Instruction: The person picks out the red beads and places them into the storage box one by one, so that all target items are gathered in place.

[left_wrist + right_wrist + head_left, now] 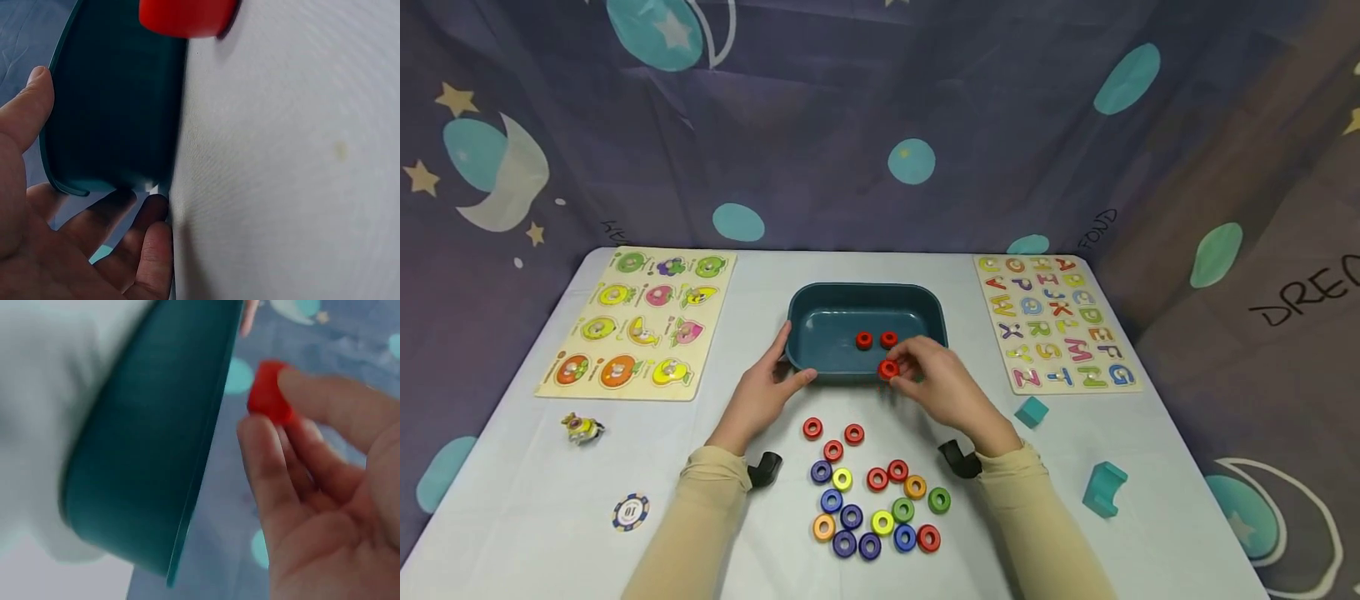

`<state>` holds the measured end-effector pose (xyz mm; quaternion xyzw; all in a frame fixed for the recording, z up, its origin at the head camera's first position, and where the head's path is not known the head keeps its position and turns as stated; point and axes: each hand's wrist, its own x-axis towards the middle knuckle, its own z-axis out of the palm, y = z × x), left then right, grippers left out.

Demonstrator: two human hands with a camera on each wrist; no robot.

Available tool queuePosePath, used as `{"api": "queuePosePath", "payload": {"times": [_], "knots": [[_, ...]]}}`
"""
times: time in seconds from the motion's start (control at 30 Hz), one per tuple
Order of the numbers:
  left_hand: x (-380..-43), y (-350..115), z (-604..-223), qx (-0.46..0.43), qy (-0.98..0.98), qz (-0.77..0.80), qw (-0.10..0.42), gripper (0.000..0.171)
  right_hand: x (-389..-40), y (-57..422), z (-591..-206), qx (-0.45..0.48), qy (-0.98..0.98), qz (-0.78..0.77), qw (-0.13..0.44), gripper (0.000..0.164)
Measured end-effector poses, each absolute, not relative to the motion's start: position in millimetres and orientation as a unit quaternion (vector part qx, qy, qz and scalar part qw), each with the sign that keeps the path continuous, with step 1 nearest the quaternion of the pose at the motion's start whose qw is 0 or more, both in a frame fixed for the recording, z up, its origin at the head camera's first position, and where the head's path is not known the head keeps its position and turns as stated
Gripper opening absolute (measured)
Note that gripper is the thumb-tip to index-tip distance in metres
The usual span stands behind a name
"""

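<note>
A dark teal rectangular tub (831, 325) stands at the back middle of the table. Two red rings (864, 340) lie on its floor. My left hand (763, 402) holds the tub's front left corner, thumb at the front and fingers along the left end. Over the front rim, my right hand (936, 383) pinches another red ring (267, 394) between thumb and fingertips. In front of the tub lie loose rings (852, 517) in red, blue, purple, yellow, orange and green. One red piece (186, 14) shows close up in the left wrist view.
A fruit puzzle board (643, 325) lies at left, a letter puzzle board (1056, 325) at right. Near the left arm are a small figurine (582, 428) and a poker chip (630, 512). Teal cube (1032, 412) and teal arch block (1104, 489) lie at right. A patterned cloth (850, 125) hangs behind.
</note>
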<state>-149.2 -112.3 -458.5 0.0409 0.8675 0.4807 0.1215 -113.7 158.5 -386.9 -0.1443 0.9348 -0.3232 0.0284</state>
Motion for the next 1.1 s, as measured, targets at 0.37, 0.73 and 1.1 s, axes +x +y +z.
{"api": "queuePosePath", "payload": {"times": [0.37, 0.73, 1.1], "knots": [[-149.2, -112.2, -462.2, 0.046, 0.863, 0.490, 0.116, 0.083, -171.3, 152.9, -400.2, -0.106, 0.960, -0.244, 0.083, 0.019], [-151.6, -113.8, -459.0, 0.048, 0.863, 0.490, 0.110, 0.084, -172.3, 150.7, -402.5, -0.092, 0.964, -0.236, 0.082, 0.022], [-149.4, -112.6, -461.8, 0.043, 0.862, 0.491, 0.121, 0.083, -120.4, 188.0, -397.2, -0.085, 0.931, -0.351, -0.051, 0.024]]}}
